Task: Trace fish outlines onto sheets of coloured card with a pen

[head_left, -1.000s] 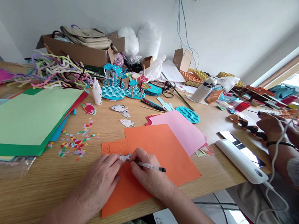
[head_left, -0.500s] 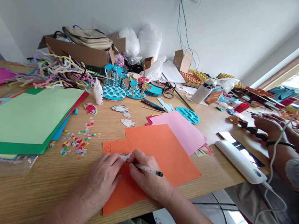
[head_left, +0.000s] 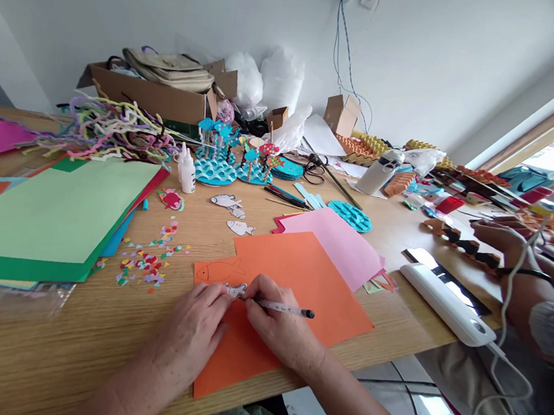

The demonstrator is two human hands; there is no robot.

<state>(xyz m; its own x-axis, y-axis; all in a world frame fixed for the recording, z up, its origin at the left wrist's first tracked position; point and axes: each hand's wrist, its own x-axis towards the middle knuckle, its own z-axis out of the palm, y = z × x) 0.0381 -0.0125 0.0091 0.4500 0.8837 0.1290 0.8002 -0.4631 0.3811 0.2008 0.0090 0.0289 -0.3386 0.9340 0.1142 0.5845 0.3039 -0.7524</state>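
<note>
With bent fingers, my left hand (head_left: 195,327) holds a small paper fish cutout (head_left: 237,290) flat against a sheet of orange paper (head_left: 300,269). My right hand (head_left: 281,330) grips a pen (head_left: 288,310) whose tip is hidden behind the fingers, close to the cutout's right end. Above the cutout, a fish outline (head_left: 221,270) is drawn on the orange sheet. Further back on the table lie white paper fish (head_left: 240,227) and a red and green fish (head_left: 171,199). Pink paper (head_left: 336,237) lies partly under the orange sheet.
Coloured sheets (head_left: 53,217) and paper confetti (head_left: 147,266) lie to the left. Glue bottles (head_left: 186,170), pipe cleaners (head_left: 117,128) and blue paper crafts (head_left: 215,169) stand behind. At right are a white corded device (head_left: 445,301) and another person's hand (head_left: 499,237).
The pen and my right hand have shifted slightly right along the cutout's edge, showing more of the fish. My left hand stays on the cutout. The whole view has moved slightly.
</note>
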